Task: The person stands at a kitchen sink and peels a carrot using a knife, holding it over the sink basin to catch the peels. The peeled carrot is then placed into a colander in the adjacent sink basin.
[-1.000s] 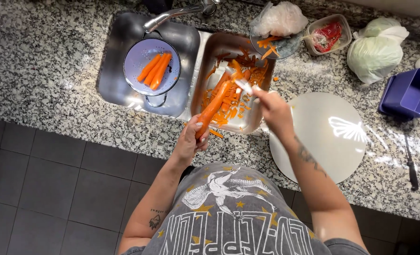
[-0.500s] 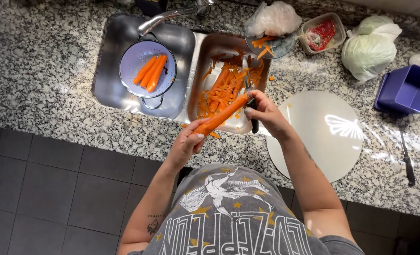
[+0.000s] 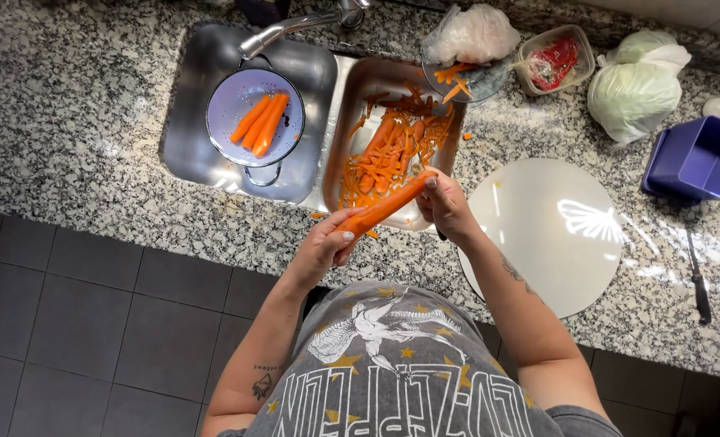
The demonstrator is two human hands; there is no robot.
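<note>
Orange and long, a carrot [image 3: 384, 209] is gripped at its lower end by the left hand [image 3: 323, 247], fingers wrapped around it, and slants up to the right hand [image 3: 443, 206], which is closed at the carrot's upper end. A dark bit of a handle pokes out below the right hand; what tool it belongs to cannot be told. Both hands sit over the front edge of the right sink basin [image 3: 352, 105], just above the speckled granite counter [image 3: 68, 121].

Behind the carrot, that basin holds a heap of orange peelings [image 3: 392, 146] and a few more carrots. In the left basin a pale blue colander [image 3: 254, 117] holds several peeled carrots [image 3: 259, 121] under the tap [image 3: 295, 24].

Right of the hands lies a round white board [image 3: 550, 231]. Further back are a cabbage [image 3: 635, 89], a clear tub of red pieces [image 3: 554, 61], a crumpled plastic bag [image 3: 471, 34] and a blue container [image 3: 700, 158]. A dark knife [image 3: 697, 275] lies near the counter's right end.
</note>
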